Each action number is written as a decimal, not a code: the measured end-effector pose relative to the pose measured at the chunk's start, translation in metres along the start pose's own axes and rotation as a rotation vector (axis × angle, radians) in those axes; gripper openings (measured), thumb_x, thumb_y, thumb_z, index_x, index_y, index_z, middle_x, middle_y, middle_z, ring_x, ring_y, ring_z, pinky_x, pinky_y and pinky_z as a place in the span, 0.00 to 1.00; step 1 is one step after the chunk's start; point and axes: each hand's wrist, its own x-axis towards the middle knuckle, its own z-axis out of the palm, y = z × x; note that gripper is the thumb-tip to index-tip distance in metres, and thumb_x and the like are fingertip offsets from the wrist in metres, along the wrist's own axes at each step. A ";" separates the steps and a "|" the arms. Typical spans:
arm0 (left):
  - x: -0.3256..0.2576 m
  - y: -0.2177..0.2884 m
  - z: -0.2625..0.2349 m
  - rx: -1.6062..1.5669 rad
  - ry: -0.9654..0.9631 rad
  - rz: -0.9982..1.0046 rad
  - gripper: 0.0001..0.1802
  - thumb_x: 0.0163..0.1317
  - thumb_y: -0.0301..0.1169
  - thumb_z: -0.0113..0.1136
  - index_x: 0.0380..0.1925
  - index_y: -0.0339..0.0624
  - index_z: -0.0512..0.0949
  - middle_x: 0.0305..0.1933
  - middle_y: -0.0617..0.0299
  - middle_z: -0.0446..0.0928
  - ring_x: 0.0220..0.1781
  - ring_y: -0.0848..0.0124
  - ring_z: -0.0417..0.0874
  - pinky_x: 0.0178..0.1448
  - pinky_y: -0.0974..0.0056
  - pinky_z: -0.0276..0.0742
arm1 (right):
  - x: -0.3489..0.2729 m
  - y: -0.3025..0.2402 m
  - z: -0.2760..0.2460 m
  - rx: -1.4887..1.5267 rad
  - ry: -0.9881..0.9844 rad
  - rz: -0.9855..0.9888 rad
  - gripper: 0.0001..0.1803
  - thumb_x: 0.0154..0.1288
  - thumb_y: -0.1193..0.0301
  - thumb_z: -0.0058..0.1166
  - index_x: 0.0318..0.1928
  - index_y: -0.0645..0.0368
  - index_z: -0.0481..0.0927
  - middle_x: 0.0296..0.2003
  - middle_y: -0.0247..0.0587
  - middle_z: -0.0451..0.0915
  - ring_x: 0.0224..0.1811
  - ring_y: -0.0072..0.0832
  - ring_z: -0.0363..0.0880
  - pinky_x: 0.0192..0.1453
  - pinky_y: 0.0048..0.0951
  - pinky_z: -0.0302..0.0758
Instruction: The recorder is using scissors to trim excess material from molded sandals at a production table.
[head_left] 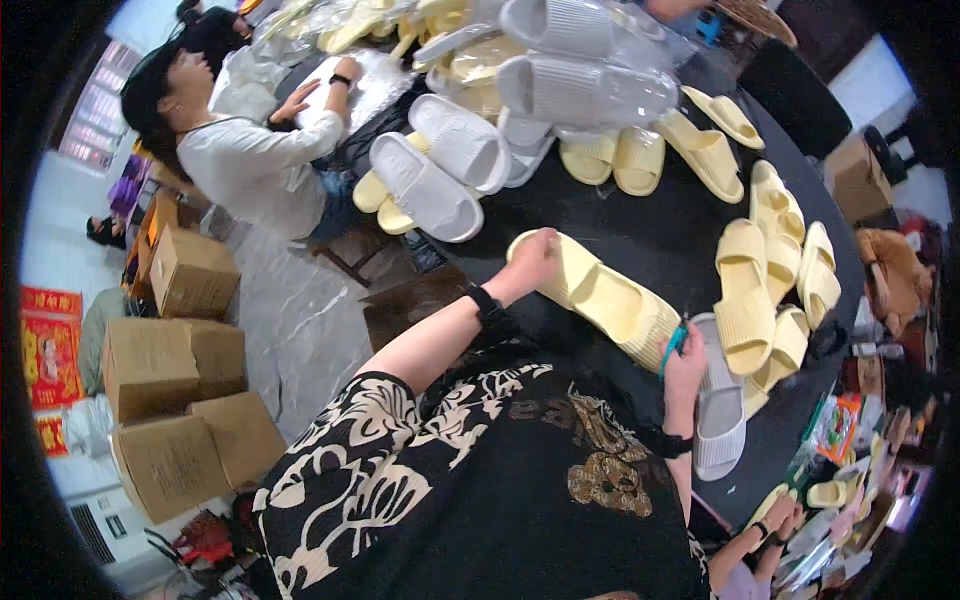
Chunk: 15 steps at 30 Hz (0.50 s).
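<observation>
My left hand [535,262] is closed on one end of a pale yellow slipper [612,298], held above the black table [610,218]. At the slipper's other end, my right hand [685,362] grips a small teal tool [674,346] against its ribbed edge; the tool's exact kind is not clear. Just beyond my right hand lies a grey slipper [722,425] by the table's edge. More yellow slippers [748,300] are grouped to its right. Two white slippers [425,185] rest on yellow ones left of my left hand.
A heap of plastic-wrapped grey slippers [585,90] and yellow ones covers the far side. A person in a white shirt [255,165] works at the far left. Cardboard boxes [170,465] stand on the left floor. Another person's hands [780,515] are at the lower right.
</observation>
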 end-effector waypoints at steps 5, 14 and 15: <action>0.013 -0.007 -0.021 0.323 0.262 0.296 0.14 0.48 0.26 0.56 0.37 0.38 0.77 0.37 0.45 0.74 0.42 0.49 0.75 0.46 0.50 0.72 | 0.001 -0.002 0.000 -0.110 0.088 -0.010 0.28 0.50 0.81 0.61 0.54 0.72 0.67 0.42 0.43 0.77 0.43 0.24 0.74 0.49 0.25 0.71; -0.003 -0.012 -0.028 -0.542 -0.198 -0.444 0.14 0.59 0.25 0.47 0.43 0.34 0.77 0.29 0.62 0.78 0.23 0.76 0.76 0.22 0.73 0.68 | -0.012 0.004 0.001 -0.038 0.123 0.035 0.24 0.53 0.81 0.58 0.52 0.70 0.70 0.41 0.42 0.78 0.42 0.22 0.76 0.48 0.24 0.73; -0.005 -0.022 -0.031 -0.609 -0.295 -0.387 0.15 0.60 0.26 0.47 0.44 0.34 0.77 0.31 0.62 0.78 0.25 0.76 0.77 0.24 0.74 0.70 | -0.018 -0.012 0.004 -0.042 0.098 0.024 0.24 0.53 0.81 0.58 0.52 0.69 0.70 0.41 0.40 0.78 0.42 0.21 0.76 0.48 0.23 0.72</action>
